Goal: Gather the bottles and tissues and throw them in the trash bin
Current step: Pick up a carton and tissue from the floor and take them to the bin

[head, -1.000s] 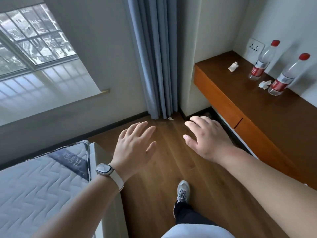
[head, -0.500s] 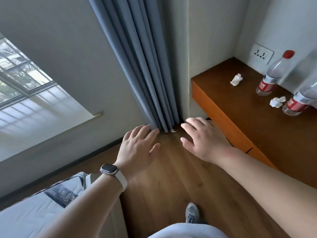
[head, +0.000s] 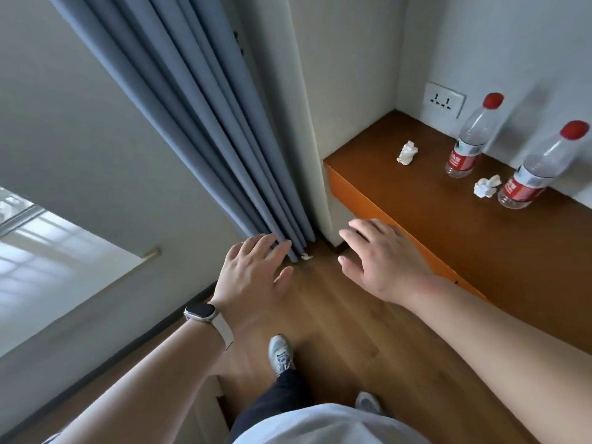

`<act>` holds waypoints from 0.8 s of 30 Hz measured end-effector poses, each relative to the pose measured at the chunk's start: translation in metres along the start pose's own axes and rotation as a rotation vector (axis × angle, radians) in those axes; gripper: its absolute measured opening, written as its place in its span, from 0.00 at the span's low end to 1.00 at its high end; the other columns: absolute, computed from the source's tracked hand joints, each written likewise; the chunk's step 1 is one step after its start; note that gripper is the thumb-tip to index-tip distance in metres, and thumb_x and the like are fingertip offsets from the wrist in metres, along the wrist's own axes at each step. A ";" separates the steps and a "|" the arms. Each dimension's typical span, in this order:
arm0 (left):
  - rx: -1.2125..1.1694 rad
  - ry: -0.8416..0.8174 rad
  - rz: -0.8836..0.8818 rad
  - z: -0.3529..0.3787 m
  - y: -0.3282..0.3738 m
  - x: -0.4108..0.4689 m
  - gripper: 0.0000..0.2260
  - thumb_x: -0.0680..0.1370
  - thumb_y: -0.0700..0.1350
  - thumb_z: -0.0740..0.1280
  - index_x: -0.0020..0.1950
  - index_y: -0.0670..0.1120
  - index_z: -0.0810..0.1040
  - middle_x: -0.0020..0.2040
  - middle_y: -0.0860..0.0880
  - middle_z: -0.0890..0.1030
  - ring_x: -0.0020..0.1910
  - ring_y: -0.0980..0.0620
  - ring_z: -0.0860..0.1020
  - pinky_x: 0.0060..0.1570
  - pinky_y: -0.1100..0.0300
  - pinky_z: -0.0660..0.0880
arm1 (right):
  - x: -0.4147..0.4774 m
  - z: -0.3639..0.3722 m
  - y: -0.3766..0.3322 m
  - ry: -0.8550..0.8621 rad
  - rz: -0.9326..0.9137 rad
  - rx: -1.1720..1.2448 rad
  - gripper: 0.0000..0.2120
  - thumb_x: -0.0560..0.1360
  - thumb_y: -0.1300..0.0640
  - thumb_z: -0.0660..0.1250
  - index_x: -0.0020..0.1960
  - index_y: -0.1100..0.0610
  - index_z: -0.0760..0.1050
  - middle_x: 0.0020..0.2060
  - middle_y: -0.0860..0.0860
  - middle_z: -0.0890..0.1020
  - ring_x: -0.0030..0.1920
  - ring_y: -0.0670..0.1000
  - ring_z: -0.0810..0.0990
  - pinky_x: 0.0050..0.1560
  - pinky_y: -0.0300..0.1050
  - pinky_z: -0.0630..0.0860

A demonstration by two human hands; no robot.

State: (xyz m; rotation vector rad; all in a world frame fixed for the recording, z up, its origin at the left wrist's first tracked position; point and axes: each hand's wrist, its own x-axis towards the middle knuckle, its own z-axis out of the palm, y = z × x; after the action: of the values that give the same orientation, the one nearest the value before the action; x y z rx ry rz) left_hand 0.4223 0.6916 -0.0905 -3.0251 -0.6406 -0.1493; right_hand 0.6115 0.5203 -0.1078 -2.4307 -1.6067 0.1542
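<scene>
Desk point(head: 416, 225), bottles point(head: 465, 149), tissues point(head: 407, 152); perhaps floor scrap point(head: 306, 257)

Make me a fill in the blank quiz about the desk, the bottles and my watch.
Both bottles on the wooden desk have ____ caps.
The desk holds ____ crumpled tissues.
The watch sits on the ____ wrist.
Missing words: red, two, left.

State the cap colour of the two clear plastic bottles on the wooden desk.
Red: the far bottle's cap and the near bottle's cap; head view.
</scene>
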 end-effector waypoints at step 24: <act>-0.200 -0.195 0.234 0.161 -0.196 0.180 0.19 0.79 0.55 0.60 0.67 0.49 0.76 0.63 0.47 0.78 0.62 0.42 0.75 0.57 0.45 0.73 | 0.181 0.112 -0.021 -0.198 0.380 -0.122 0.25 0.77 0.41 0.54 0.68 0.52 0.69 0.68 0.50 0.71 0.65 0.55 0.70 0.60 0.56 0.72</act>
State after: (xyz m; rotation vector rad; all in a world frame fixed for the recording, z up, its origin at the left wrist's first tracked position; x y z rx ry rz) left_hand 0.5203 0.9537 -0.2273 -3.3054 -0.2899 0.0987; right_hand 0.6412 0.7082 -0.2048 -2.8739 -1.2347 0.3796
